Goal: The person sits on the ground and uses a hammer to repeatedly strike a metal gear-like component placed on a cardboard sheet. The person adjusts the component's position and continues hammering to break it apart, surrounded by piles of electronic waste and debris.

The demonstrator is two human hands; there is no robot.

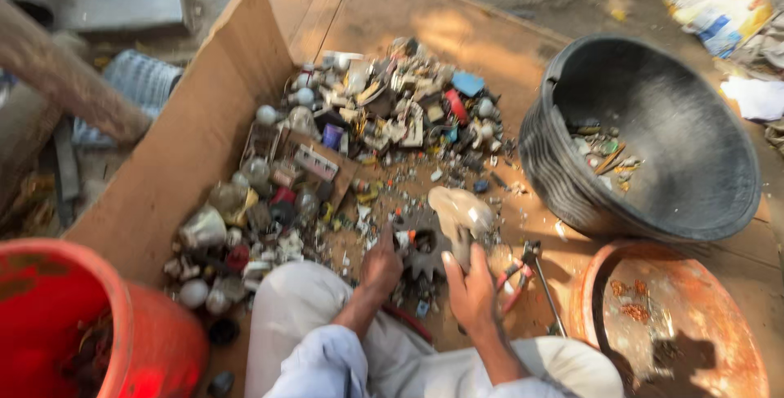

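Person seated at a flattened cardboard sheet (pixel 204 128) spread on the ground, knees in pale cloth at frame bottom. Left hand (pixel 381 266) pressed down, fingers curled onto a dark toothed metal part (pixel 420 253) lying among the scrap just ahead of the knees; whether it truly grips I cannot tell. Right hand (pixel 471 290) closed around the stem of a cream bulb-shaped shell (pixel 461 212), held just above that part. Shell looks thin, light, smooth, likely brittle plastic or glass: best taken at the narrow neck, not the dome. Toothed part looks stiff, heavy, sharp-edged. Red-handled pliers (pixel 518 271) lie just right of the hand. Mixed bulb and circuit debris (pixel 367 120) heaped beyond. Ribbed black tub (pixel 563 153), orange basin (pixel 592 284), red bucket (pixel 122 316) around.
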